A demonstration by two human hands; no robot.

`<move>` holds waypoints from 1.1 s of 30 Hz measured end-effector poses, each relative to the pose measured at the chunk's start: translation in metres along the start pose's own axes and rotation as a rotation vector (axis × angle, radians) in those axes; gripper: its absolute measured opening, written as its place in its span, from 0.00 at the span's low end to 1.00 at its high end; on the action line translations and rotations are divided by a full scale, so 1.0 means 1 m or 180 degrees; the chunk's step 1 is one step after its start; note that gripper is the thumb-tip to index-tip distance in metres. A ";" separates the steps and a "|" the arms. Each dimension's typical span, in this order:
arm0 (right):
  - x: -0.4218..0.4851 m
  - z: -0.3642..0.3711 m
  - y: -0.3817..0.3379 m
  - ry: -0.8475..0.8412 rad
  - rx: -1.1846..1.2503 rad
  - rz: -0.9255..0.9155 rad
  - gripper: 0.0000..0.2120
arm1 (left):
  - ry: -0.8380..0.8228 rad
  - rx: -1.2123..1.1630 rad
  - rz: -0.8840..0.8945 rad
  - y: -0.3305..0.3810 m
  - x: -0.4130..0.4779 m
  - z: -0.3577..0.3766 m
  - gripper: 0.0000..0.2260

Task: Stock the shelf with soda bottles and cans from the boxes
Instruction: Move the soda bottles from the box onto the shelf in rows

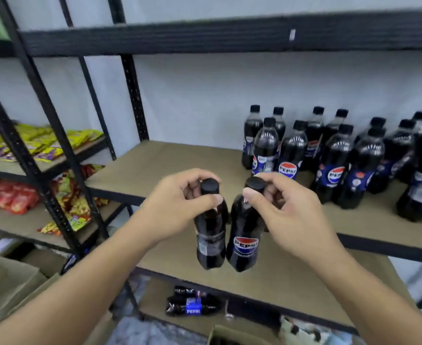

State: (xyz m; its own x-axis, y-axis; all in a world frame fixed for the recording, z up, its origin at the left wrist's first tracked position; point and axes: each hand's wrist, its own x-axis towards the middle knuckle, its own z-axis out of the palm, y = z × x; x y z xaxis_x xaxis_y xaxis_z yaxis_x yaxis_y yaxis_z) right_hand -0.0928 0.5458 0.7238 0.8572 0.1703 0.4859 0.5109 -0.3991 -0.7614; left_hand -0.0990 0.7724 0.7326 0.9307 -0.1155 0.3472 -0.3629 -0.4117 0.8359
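1. The shelf is a brown board in a black metal rack. Its left half and front strip are bare.
2. The standing bottles, dark cola with black caps, crowd the shelf's right rear part in rough rows.
3. A cardboard box sits below the shelf's left end.
4. The left hand grips the left bottle with fingers and thumb curled round its neck under the cap. The bottle hangs upright in the air at the shelf's front edge, not resting on the board.
5. The right hand pinches the right bottle at its cap and neck. It hangs at the same front edge, close beside the first, label facing out.
6. The step in hand looks like carrying a pair to the shelf. The next move calls for lifting both over the front edge and setting them upright on bare board left of the standing bottles, without knocking the front row.
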 end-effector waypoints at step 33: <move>0.262 0.160 0.091 0.1074 -0.0838 0.0370 0.16 | -0.0161 -0.0005 0.0446 -0.165 0.304 -0.078 0.02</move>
State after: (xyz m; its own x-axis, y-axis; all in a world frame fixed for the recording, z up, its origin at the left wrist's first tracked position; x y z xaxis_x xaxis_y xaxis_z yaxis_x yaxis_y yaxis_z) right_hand 0.1885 0.6979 0.7130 0.8167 -0.1754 0.5497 0.3412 -0.6215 -0.7052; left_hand 0.2403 0.8756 0.7338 0.8721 -0.2170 0.4386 -0.4894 -0.3870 0.7815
